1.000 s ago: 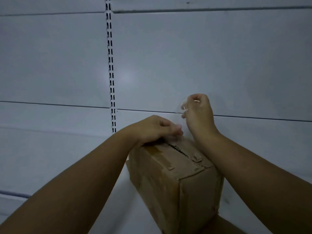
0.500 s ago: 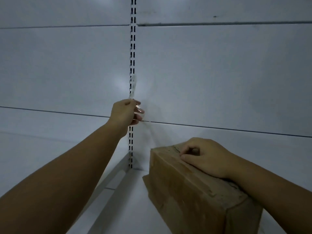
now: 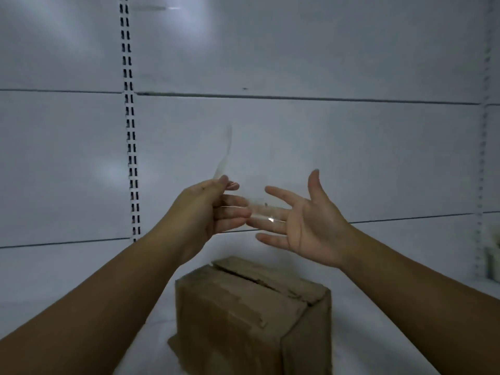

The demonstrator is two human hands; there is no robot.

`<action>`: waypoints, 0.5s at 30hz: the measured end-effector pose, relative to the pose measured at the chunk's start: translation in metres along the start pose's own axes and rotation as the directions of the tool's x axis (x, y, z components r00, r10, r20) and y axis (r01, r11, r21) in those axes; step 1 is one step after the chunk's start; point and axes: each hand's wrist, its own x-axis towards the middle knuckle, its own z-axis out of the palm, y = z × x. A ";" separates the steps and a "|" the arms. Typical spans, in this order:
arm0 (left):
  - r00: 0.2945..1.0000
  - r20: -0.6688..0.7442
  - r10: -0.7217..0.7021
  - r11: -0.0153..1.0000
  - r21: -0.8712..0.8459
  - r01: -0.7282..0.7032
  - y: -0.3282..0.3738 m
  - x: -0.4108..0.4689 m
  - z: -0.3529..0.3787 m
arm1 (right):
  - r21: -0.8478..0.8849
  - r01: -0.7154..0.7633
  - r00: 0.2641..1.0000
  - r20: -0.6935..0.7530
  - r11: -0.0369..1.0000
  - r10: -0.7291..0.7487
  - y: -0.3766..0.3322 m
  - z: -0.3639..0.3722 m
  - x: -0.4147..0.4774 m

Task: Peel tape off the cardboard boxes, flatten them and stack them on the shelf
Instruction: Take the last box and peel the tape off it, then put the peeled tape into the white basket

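A brown cardboard box [image 3: 251,315] stands on the white shelf [image 3: 81,280], low in the middle of the view, its top flaps slightly parted along the seam. Above it my left hand [image 3: 211,212] pinches a strip of clear tape [image 3: 224,155] that curls upward; the tape's other end stretches across to the fingers of my right hand [image 3: 305,220]. My right hand is spread wide, palm toward me, with the tape stuck on its fingertips. Neither hand touches the box.
White back panels fill the view, with a slotted upright [image 3: 130,125] at the left and another [image 3: 484,158] at the far right. A pale object [image 3: 493,255] sits at the right edge; I cannot tell what it is.
My right hand has left the box top and risen, fingers spread. My left hand has come right from the slotted upright with the tape. The box now sits lower in view.
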 end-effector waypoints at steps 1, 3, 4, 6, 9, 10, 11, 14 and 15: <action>0.999 0.036 -0.007 0.999 0.032 0.006 -0.002 -0.001 0.010 | -0.011 -0.007 1.000 -0.005 1.000 0.007 -0.009 -0.005 -0.011; 0.995 0.095 -0.024 0.995 0.100 0.014 -0.005 -0.001 0.032 | -0.112 -0.006 0.999 -0.039 0.994 0.001 -0.020 -0.017 -0.030; 0.992 0.123 -0.025 0.991 0.136 0.008 -0.007 -0.001 0.042 | -0.174 0.004 0.999 -0.048 0.985 -0.012 -0.024 -0.024 -0.039; 0.987 0.158 0.001 0.965 0.260 -0.042 -0.011 0.002 0.067 | -0.260 0.037 0.996 -0.068 0.965 -0.056 -0.034 -0.043 -0.056; 0.979 0.172 0.107 0.845 0.504 -0.181 -0.021 0.015 0.110 | -0.244 0.058 0.985 -0.147 0.968 -0.096 -0.053 -0.077 -0.083; 0.973 0.185 0.138 0.800 0.558 -0.220 -0.025 0.022 0.128 | -0.235 0.066 0.979 -0.174 0.970 -0.109 -0.061 -0.091 -0.091; 0.965 0.207 0.162 0.765 0.591 -0.255 -0.029 0.029 0.148 | -0.242 0.075 0.973 -0.193 0.967 -0.124 -0.070 -0.106 -0.100; 0.920 0.341 0.195 0.639 0.667 -0.383 -0.046 0.053 0.227 | -0.345 0.080 0.970 -0.188 0.935 -0.152 -0.096 -0.159 -0.133; 0.898 0.387 0.211 0.588 0.684 -0.433 -0.054 0.060 0.258 | -0.391 0.085 0.970 -0.176 0.916 -0.166 -0.106 -0.178 -0.146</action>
